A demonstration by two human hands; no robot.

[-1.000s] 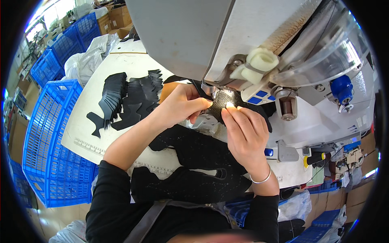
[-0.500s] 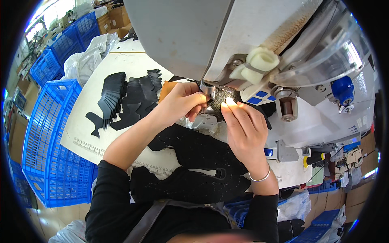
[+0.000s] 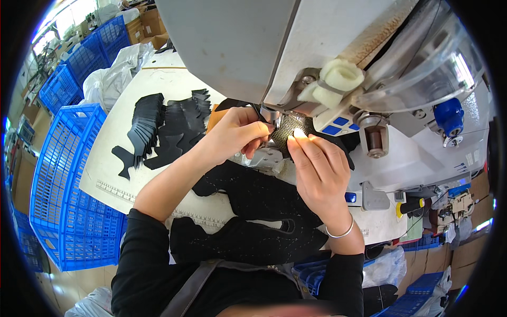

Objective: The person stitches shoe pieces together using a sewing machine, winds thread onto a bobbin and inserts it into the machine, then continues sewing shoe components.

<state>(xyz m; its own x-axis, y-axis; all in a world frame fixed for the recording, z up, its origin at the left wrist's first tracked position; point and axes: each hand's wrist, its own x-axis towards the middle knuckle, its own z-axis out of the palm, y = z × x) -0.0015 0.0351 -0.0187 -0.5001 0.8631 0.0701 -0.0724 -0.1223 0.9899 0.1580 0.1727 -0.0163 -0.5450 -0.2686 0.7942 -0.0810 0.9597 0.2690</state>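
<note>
Under the head of a grey sewing machine (image 3: 272,117), a dark woven fabric piece (image 3: 289,128) lies in a bright spot of lamp light. My left hand (image 3: 237,133) is just left of the needle area, thumb and fingers pinched on the black edge of the work. On the near right side, the fingertips of my right hand (image 3: 321,171) are pressed together on the woven fabric. What lies between the fingertips is partly hidden. Large black fabric pieces (image 3: 259,193) lie on the table below my hands.
Stacks of cut black pieces (image 3: 147,124) rest on the white table (image 3: 105,164) to the left, with a ruler strip along its edge. Blue crates (image 3: 74,190) stand beside it. A clear plastic guard (image 3: 422,84) and a thread spool (image 3: 409,207) are on the right.
Hardly anything differs. Both hands keep their grip at the machine; the view has shifted very slightly.
</note>
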